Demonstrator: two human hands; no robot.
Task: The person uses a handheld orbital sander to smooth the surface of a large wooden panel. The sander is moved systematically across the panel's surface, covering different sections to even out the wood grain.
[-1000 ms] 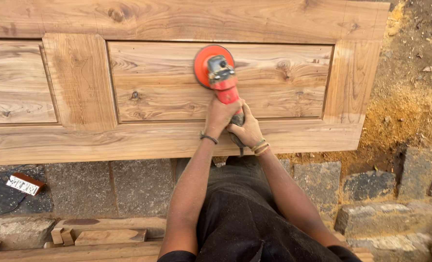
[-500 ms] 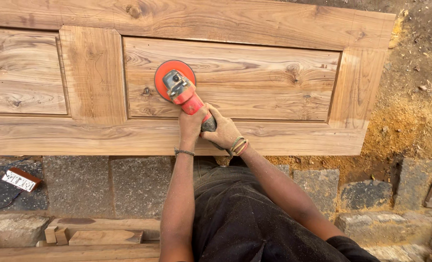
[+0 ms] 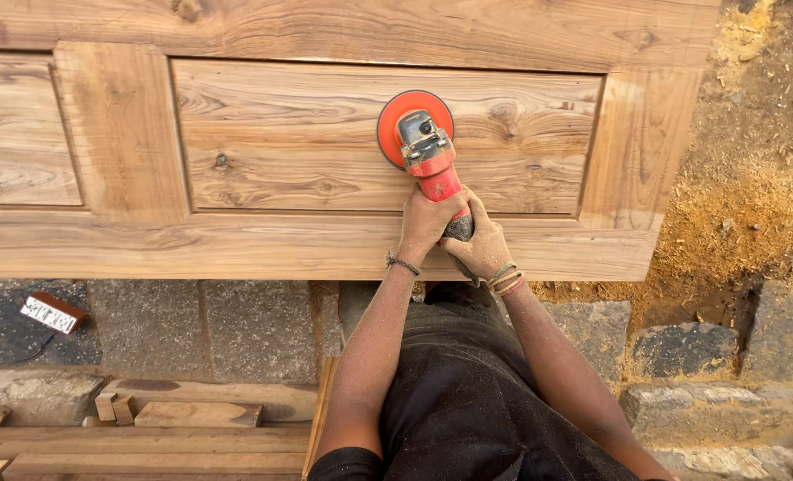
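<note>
Small brown box with a white label [image 3: 50, 313] lies on the stone floor at 8 o'clock. Both hands, left hand [image 3: 428, 223] and right hand [image 3: 484, 249], have fingers wrapped tight round the red sander [image 3: 423, 147], disc flat on the wooden door panel [image 3: 325, 134]. Versus half a second ago, the sander sits further right on the panel.

Orange sanding disc [image 3: 396, 120], red and grey grinder [image 3: 429, 162], tan streaky-grained wooden door [image 3: 307, 142], yellow-brown sawdust [image 3: 735, 214]

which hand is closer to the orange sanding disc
Left. The left hand grips the red sander body just below the orange sanding disc. The right hand sits further back, at the rear of the handle.
</note>
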